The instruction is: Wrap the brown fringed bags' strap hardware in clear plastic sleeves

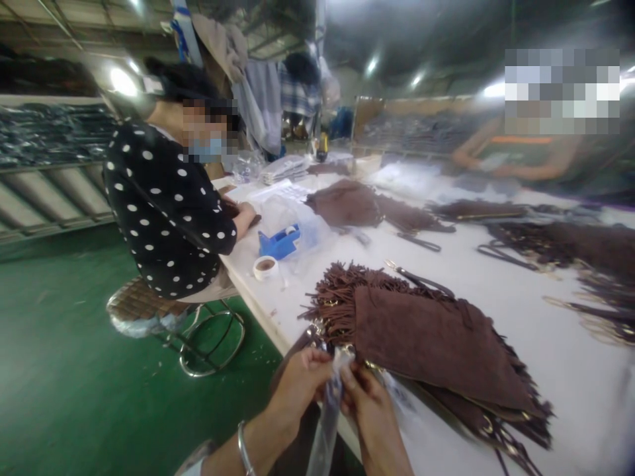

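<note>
At the table's near edge, my left hand (302, 383) and my right hand (370, 403) pinch a narrow strip wrapped in clear plastic (325, 430) between them. The strip hangs down toward my lap, and its upper end shows a shiny metal part. What lies inside the wrap is too blurred to name. Just beyond my fingers lies a stack of brown suede bags (421, 330) with long fringe at the left end. Metal clasps and dark straps stick out from under the stack. A dark wrist strap with a gold clasp (421, 279) rests behind it.
A blue tape dispenser (280, 242) and a roll of tape (266, 267) stand near the left edge. More brown bags (347, 201) and straps lie across the white table (367, 261). A person in a polka-dot top (163, 205) sits at left; another person works across the table.
</note>
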`<state>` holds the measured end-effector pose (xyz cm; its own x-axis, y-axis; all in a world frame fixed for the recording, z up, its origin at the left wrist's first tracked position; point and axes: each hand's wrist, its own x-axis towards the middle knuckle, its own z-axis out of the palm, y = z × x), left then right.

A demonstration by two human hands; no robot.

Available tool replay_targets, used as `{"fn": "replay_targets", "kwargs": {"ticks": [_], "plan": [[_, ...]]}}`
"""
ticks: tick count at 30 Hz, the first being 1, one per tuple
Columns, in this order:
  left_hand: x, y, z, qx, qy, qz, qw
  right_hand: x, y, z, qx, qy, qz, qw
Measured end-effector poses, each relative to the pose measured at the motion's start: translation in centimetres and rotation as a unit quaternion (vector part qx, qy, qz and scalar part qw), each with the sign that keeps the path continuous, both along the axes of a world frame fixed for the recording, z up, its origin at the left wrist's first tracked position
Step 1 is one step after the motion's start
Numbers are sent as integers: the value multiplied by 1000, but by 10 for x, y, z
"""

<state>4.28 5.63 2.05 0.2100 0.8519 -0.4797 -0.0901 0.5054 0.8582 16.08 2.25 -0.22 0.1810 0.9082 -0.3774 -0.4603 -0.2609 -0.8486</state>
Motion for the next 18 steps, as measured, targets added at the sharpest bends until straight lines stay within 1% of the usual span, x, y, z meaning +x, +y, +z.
{"fn": "replay_targets", "kwargs": {"ticks": [4,8,14,16,18], "plan": [[4,-1,-2,28,-2,-9,1000,2,-2,-5,10,15,2,1000],[8,-3,-1,43,-40,-39,998,3,-3,-9,8,19,-1,1000],[4,-5,-1,58,-61,-77,993,1,-1,-7,-11,23,-13,1000],[1,-5,3,61,-67,-95,991,1,-1,-7,-14,32,-11,999],[-3,-5,10,56,-82,-135,986,2,0,-7,-10,41,-7,999]]}}
